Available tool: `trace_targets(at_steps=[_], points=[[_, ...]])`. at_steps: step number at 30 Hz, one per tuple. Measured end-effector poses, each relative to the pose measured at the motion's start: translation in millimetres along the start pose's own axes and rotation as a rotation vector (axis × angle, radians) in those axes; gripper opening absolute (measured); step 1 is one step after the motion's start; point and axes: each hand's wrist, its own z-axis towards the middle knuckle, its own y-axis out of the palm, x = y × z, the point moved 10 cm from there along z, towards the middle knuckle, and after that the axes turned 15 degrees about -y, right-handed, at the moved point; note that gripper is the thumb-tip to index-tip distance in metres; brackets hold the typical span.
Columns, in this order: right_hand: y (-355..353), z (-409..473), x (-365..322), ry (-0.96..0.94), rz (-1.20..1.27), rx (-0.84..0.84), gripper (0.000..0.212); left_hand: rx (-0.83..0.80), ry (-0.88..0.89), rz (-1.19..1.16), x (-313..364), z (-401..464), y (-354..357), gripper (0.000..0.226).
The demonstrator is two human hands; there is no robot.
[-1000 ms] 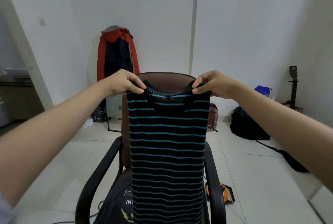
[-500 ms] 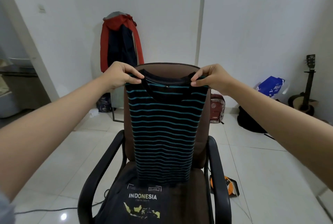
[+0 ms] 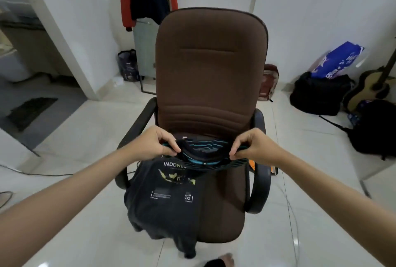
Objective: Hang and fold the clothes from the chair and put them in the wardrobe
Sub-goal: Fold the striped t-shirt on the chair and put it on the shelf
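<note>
striped shirt point(image 3: 201, 153) lowered onto chair point(image 3: 211, 78), stretched between both grips.

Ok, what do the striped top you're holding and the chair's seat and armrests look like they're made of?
Striped top: soft knit fabric, likely cotton jersey; it bunches and sags between both hands. Chair: brown woven upholstery, matte, with stitched seams across the backrest. Armrests: black, smooth with a slight sheen, probably moulded plastic.

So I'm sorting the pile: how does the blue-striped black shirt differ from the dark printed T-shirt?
The blue-striped black shirt is pinched by the left hand and right hand; the dark printed T-shirt lies loose. The striped one is bunched, the printed one spread, drooping off the brown chair seat. Both are dark.
</note>
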Motion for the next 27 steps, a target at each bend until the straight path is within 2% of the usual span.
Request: trace_targets(at_steps=[5, 8, 12, 15, 21, 24, 27], points=[[95, -83, 55, 0.150, 0.104, -0.062, 0.021, -0.195, -0.094, 0.098, -83, -48, 101, 0.022], [141, -130, 81, 0.258, 0.158, -0.067, 0.019, -0.286, -0.168, 0.080, -133, -71, 146, 0.024], [188, -172, 104, 0.376, 0.239, -0.096, 0.015, -0.365, -0.277, 0.036, -182, -92, 180, 0.037], [205, -179, 113, 0.405, 0.263, -0.124, 0.018, -0.419, -0.309, 0.010, -196, -95, 191, 0.037], [198, -149, 130, 0.402, 0.268, -0.120, 0.013, -0.393, -0.314, 0.007, -199, -59, 177, 0.036], [175, -119, 145, 0.400, 0.263, -0.051, 0.012, -0.309, -0.298, 0.012, -190, -22, 152, 0.039], [143, -85, 167, 0.408, 0.215, 0.007, 0.014, -0.223, -0.315, -0.014, -179, 21, 121, 0.032]])
